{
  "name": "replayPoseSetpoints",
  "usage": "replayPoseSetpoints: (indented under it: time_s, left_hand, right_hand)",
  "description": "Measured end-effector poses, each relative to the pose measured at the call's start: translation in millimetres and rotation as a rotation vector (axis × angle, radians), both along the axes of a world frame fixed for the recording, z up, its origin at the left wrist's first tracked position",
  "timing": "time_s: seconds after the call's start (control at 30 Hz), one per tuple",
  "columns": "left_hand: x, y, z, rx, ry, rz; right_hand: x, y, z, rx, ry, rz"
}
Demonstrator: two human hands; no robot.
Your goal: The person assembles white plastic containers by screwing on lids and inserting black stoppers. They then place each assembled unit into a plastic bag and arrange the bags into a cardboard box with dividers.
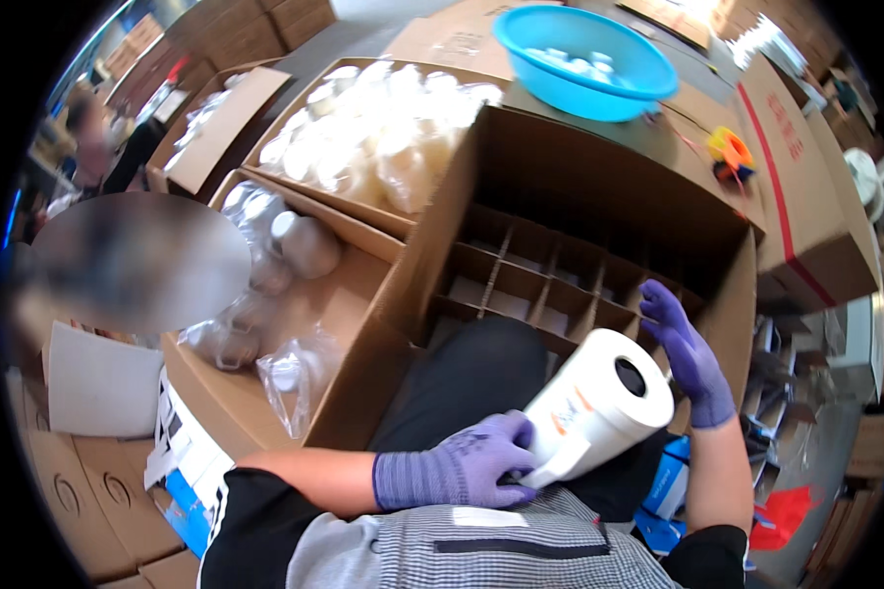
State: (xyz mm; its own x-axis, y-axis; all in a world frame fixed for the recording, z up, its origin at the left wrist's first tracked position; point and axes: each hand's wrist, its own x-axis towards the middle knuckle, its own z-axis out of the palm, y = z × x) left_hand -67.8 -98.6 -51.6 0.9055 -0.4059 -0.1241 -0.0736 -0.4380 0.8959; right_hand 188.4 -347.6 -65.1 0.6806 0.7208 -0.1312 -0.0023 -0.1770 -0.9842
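A large white cylinder [584,402] lies tilted over my lap. A dark round hole shows in its upper end, orange marks are on its side, and a white strip like a handle runs along its lower edge; I cannot tell its exact kind. My left hand [481,459], in a purple knit glove, is closed round that strip at the lower end. Gloved alike, my right hand [688,353] is raised just right of the cylinder's upper end, fingers apart, with nothing seen in it. Beyond both hands stands an open carton [599,157] with cardboard dividers [550,285].
At left, a carton [359,280] holds plastic-wrapped white containers [304,240]; another carton [265,162] behind has many more. A blue basin [584,69] with small white pieces and a yellow-orange tape dispenser [730,152] stand beyond. A tall carton [801,187] is at right.
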Motion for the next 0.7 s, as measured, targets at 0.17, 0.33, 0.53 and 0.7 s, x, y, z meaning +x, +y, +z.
replayPoseSetpoints:
  time_s: [0.17,0.33,0.53,0.7]
  left_hand:
    - [77.3,146.2,61.9,-0.22,-0.366,0.159]
    - [239.5,330.5,-66.5,0.337,-0.054,0.892]
    - [325.8,397.7,-181.1,0.665,-0.053,1.332]
    - [320.2,439.3,-215.0,0.626,-0.188,1.34]
  right_hand:
    - [-42.1,79.5,89.8,-0.448,-0.407,0.609]
    - [-40.6,98.5,91.4,-0.482,-0.375,0.517]
    - [-34.4,94.4,80.2,-0.63,-0.278,0.416]
    - [-24.0,113.0,81.9,-0.579,-0.299,0.501]
